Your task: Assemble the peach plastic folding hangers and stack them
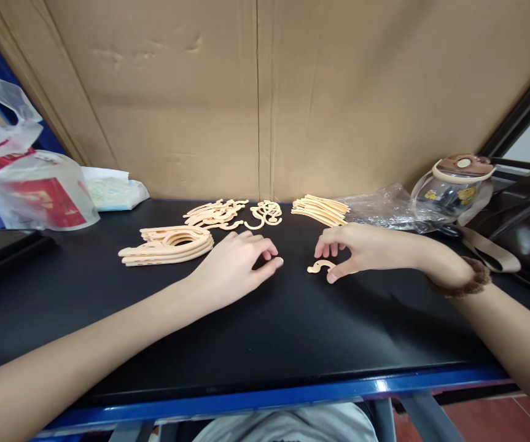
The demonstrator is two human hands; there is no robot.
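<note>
A small cream plastic hook [322, 265] lies on the black tabletop, its right end hidden behind my right thumb. My right hand [352, 248] is around it with the thumb and curled fingers apart; I cannot tell if the thumb touches it. My left hand [241, 261] is over the table with bent fingers and a gap to the thumb, and no held thing shows. Just left of it is a stack of cream hanger pieces [167, 245]. Behind the hands sit a pile of folded-looking hanger parts [216, 213], loose hooks [267, 213] and a bundle of slim curved bars [320, 210].
A plastic bag with a roll-shaped pack [48, 190] and a packet of wipes [115, 189] stand at left, near a dark phone-like object [7, 248]. At right are crumpled clear film [384, 205], a clear bottle [453, 187] and a dark bag [522, 227]. Cardboard [265, 92] walls the back.
</note>
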